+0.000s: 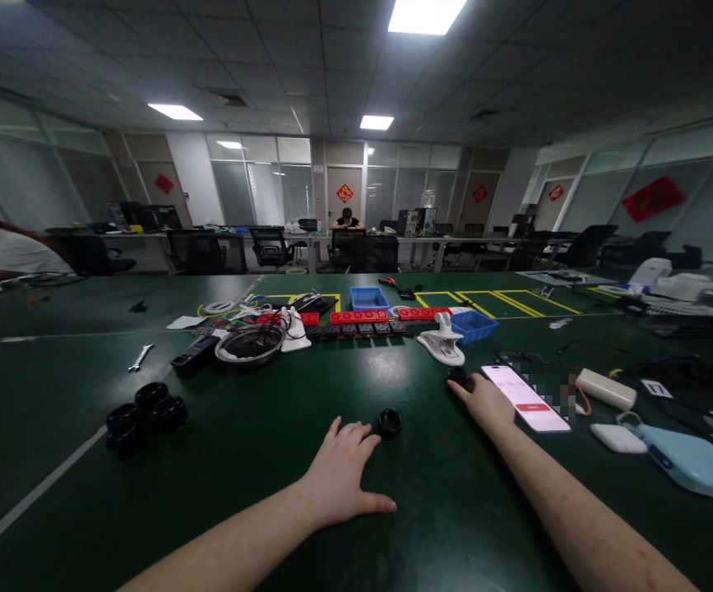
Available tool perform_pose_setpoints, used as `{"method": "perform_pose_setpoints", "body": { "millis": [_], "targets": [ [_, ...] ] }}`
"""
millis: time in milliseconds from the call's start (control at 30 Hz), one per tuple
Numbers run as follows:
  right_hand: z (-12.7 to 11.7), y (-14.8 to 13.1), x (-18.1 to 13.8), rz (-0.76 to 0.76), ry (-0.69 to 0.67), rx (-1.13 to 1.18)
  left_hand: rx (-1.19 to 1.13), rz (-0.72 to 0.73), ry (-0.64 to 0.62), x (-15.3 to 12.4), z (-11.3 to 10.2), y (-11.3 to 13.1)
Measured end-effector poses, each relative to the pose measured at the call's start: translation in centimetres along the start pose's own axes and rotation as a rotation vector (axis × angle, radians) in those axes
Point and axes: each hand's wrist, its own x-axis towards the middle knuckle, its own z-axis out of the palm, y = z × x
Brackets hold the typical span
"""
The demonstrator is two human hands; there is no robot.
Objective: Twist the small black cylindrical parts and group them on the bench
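The left hand [337,477] lies flat on the green surface [238,485], fingers spread and holding nothing. Its fingertips are just beside a small black ring [389,422]. To the right, the right hand [485,400] reaches a second black piece [460,378] and its fingers touch it, but whether they pinch it I cannot tell. A lit phone [525,398] lies just right of that hand.

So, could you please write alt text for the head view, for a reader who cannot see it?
On a green table, the left hand lies flat beside a small black ring; the right hand touches another black piece beside a lit phone.
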Motion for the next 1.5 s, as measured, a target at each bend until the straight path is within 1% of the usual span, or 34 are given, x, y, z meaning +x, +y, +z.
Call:
{"method": "perform_pose_setpoints", "body": {
  "millis": [133,200,267,333,367,400,433,467,533,567,633,700,767,833,900,1000,1067,1200,1267,1333,1400,1433,1500],
  "targets": [
    [0.3,0.5,0.4,0.029,0.013,0.058,-0.011,-0.015,-0.007,0.3,0.2,-0.2],
    [0.0,0.7,0.4,0.060,0.093,0.113,-0.023,-0.024,-0.006,0.4,0.3,-0.3],
    [-0.6,0.7,0.0,0.058,0.239,0.190,-0.034,-0.032,-0.010,0.4,0.3,-0.3],
    [-1.4,0.0,-1.0,-0.034,0.389,0.281,-0.038,-0.037,-0.013,0.4,0.3,-0.4],
    [-1.8,-0.6,-1.7,-0.117,0.437,0.321,-0.037,-0.038,-0.014,0.3,0.3,-0.4],
    [-2.1,-1.4,-2.6,-0.213,0.445,0.355,-0.034,-0.039,-0.014,0.3,0.3,-0.3],
    [-2.3,-2.3,-3.6,-0.319,0.391,0.378,-0.030,-0.040,-0.011,0.3,0.3,-0.3],
    [-2.3,-3.4,-4.7,-0.423,0.284,0.368,-0.026,-0.040,-0.005,0.3,0.3,-0.3],
    [-1.7,-5.6,-6.7,-0.576,0.088,0.318,-0.016,-0.035,0.017,0.4,0.4,-0.2],
    [-1.2,-6.6,-7.6,-0.642,0.019,0.298,-0.011,-0.031,0.029,0.4,0.5,-0.2],
    [0.2,-8.1,-8.9,-0.728,-0.065,0.263,-0.007,-0.024,0.044,0.5,0.7,-0.2],
    [1.6,-8.8,-9.5,-0.723,-0.108,0.226,-0.008,-0.022,0.042,0.5,0.8,-0.3],
    [2.7,-8.9,-9.5,-0.693,-0.127,0.192,-0.010,-0.028,0.039,0.5,0.9,-0.3],
    [3.1,-8.8,-9.3,-0.687,-0.141,0.165,-0.009,-0.035,0.039,0.5,0.8,-0.3],
    [3.0,-8.5,-9.0,-0.707,-0.166,0.150,-0.005,-0.042,0.036,0.4,0.7,-0.2],
    [2.1,-8.0,-8.4,-0.735,-0.221,0.155,0.001,-0.052,0.021,0.4,0.5,-0.1],
    [1.2,-7.4,-8.0,-0.728,-0.251,0.151,0.007,-0.054,0.009,0.4,0.4,-0.1],
    [-1.1,-5.2,-6.5,-0.645,-0.368,0.072,0.005,-0.052,-0.010,0.5,0.3,-0.2],
    [-2.2,-3.8,-5.6,-0.587,-0.400,0.015,0.001,-0.054,-0.021,0.5,0.3,-0.2],
    [-3.1,-2.3,-4.5,-0.513,-0.389,-0.017,-0.004,-0.057,-0.032,0.5,0.2,-0.2],
    [-3.8,-0.9,-3.3,-0.438,-0.361,0.030,-0.013,-0.059,-0.038,0.5,0.2,-0.2],
    [-4.0,-0.2,-2.7,-0.398,-0.317,0.086,-0.019,-0.058,-0.039,0.5,0.1,-0.2],
    [-4.3,0.9,-1.5,-0.291,-0.141,0.231,-0.025,-0.057,-0.043,0.5,0.1,-0.2]
  ]
}}
